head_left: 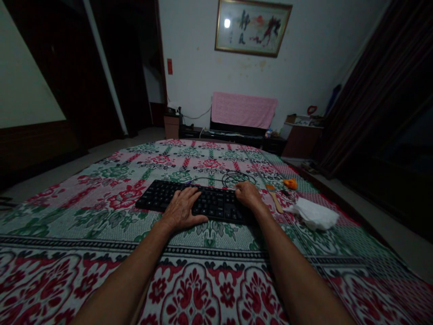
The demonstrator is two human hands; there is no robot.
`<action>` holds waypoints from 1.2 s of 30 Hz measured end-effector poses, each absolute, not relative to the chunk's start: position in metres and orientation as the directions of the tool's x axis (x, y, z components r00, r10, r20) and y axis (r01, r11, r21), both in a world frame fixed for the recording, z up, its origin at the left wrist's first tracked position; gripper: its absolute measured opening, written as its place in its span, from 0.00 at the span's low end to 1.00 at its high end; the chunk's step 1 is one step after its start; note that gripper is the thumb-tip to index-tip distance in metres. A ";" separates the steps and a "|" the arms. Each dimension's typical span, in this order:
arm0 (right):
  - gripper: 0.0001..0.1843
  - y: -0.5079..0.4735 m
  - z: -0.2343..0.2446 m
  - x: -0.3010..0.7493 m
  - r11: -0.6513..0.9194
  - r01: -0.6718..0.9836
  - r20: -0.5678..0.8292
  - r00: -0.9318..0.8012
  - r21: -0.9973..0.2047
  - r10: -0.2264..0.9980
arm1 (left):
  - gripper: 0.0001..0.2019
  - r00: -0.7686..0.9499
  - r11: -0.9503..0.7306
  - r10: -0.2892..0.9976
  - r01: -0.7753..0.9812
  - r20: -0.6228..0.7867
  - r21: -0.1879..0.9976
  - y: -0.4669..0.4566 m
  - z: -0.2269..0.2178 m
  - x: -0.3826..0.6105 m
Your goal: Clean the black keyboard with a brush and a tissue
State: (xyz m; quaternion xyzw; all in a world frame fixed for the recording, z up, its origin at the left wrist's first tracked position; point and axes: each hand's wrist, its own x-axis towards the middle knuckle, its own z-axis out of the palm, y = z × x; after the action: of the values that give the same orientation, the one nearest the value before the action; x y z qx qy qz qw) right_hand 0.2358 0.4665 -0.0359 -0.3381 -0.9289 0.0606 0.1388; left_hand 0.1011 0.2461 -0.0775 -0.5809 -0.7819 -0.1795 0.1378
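Observation:
A black keyboard (211, 205) lies flat on the patterned cloth (192, 289) in front of me. My left hand (181, 208) rests over its left-middle keys, fingers stretched out and thumb spread along the near edge. My right hand (249, 195) is closed above the keyboard's right part. A small pale tip shows by its fingers, too small to name. Behind the keyboard lies a coiled black cable (239, 174). To the right of my right hand are a flat brush (274, 198) with a wooden handle and a crumpled white tissue (314, 213).
An orange crumpled thing (290, 183) lies beyond the tissue. Across the room, a pink towel (243, 109) hangs over a dark flat object on a low stand. A framed picture (253, 28) hangs above. Dark curtains (365, 85) are on the right.

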 end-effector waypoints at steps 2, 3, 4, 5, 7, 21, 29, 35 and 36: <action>0.18 0.468 -0.037 0.235 0.777 0.599 0.213 -0.747 -0.195 0.630 | 0.40 -0.282 0.256 0.862 0.960 0.422 0.118 0.246 -0.077 0.102; 0.18 0.469 -0.037 0.234 0.784 0.591 0.213 -0.754 -0.190 0.621 | 0.39 -0.281 0.257 0.863 0.960 0.419 0.115 0.246 -0.076 0.103; 0.18 0.469 -0.038 0.233 0.791 0.583 0.214 -0.762 -0.186 0.611 | 0.38 -0.284 0.261 0.863 0.959 0.417 0.112 0.245 -0.076 0.104; 0.18 0.469 -0.039 0.233 0.798 0.574 0.215 -0.768 -0.183 0.603 | 0.37 -0.288 0.266 0.863 0.958 0.414 0.111 0.245 -0.076 0.105; 0.18 0.468 -0.040 0.231 0.806 0.564 0.224 -0.775 -0.179 0.591 | 0.36 -0.302 0.280 0.862 0.953 0.407 0.114 0.245 -0.075 0.106; 0.18 0.455 -0.044 0.223 0.857 0.484 0.275 -0.812 -0.176 0.514 | 0.31 -0.225 0.211 0.882 0.974 0.414 0.081 0.247 -0.070 0.114; 0.18 0.447 -0.032 0.225 0.858 0.480 0.198 -0.837 -0.185 0.511 | 0.28 -0.211 0.188 0.895 0.977 0.394 0.096 0.250 -0.072 0.118; 0.17 0.452 -0.016 0.233 0.885 0.398 0.046 -0.906 -0.239 0.420 | 0.28 -0.230 0.198 0.881 0.973 0.414 0.121 0.252 -0.074 0.118; 0.17 0.452 -0.015 0.233 0.892 0.378 0.071 -0.911 -0.246 0.406 | 0.28 -0.228 0.195 0.880 0.973 0.417 0.122 0.252 -0.075 0.117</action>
State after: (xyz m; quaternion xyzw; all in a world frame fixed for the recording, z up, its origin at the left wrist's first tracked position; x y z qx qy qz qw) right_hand 0.2328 0.4516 -0.0152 -0.2019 -0.9708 0.1144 0.0601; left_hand 0.1174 0.2520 -0.0745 -0.6077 -0.7623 -0.1820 0.1281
